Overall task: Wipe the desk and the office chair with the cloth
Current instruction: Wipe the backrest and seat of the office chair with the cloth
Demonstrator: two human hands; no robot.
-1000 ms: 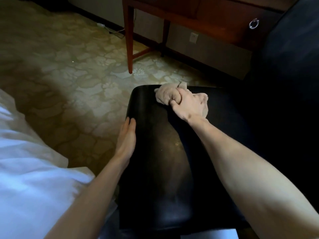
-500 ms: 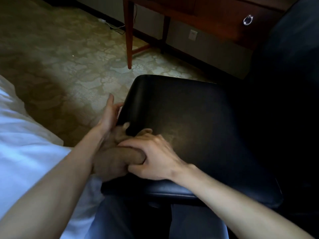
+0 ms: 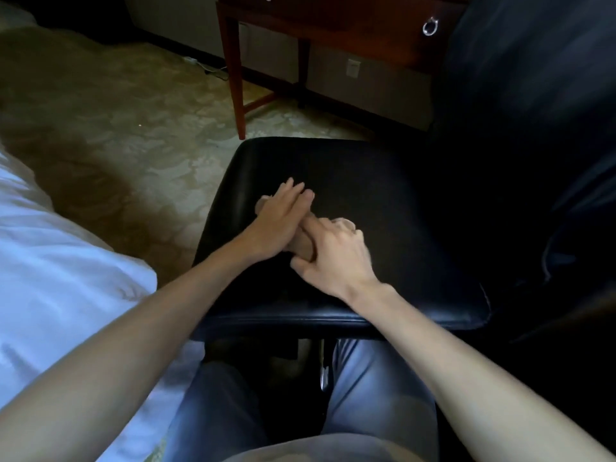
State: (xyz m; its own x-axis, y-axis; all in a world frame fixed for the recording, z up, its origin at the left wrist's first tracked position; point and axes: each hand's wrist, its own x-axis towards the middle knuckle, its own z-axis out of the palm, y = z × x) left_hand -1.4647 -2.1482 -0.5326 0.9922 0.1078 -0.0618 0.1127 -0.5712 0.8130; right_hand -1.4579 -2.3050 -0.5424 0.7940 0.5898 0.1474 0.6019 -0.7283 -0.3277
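The black leather seat (image 3: 383,201) of the office chair fills the middle of the view, its dark backrest (image 3: 533,95) rising at the right. A beige cloth (image 3: 301,244) lies bunched on the seat's left half, mostly hidden under my hands. My left hand (image 3: 283,221) lies on the cloth with fingers straight, pressing it onto the seat. My right hand (image 3: 333,255) grips the cloth's near end with curled fingers and thumb. The reddish wooden desk (image 3: 333,21) stands behind the chair at the top.
A bed with white linen (image 3: 60,278) lies at the left. Patterned carpet (image 3: 116,128) covers the floor between bed and desk. A desk leg (image 3: 233,78) stands just beyond the seat's far left corner. My legs in grey trousers (image 3: 300,411) are below the seat's front edge.
The cloth went from the seat's far edge to its near left corner, then back onto the seat. My left hand left the seat's side and now presses on the cloth.
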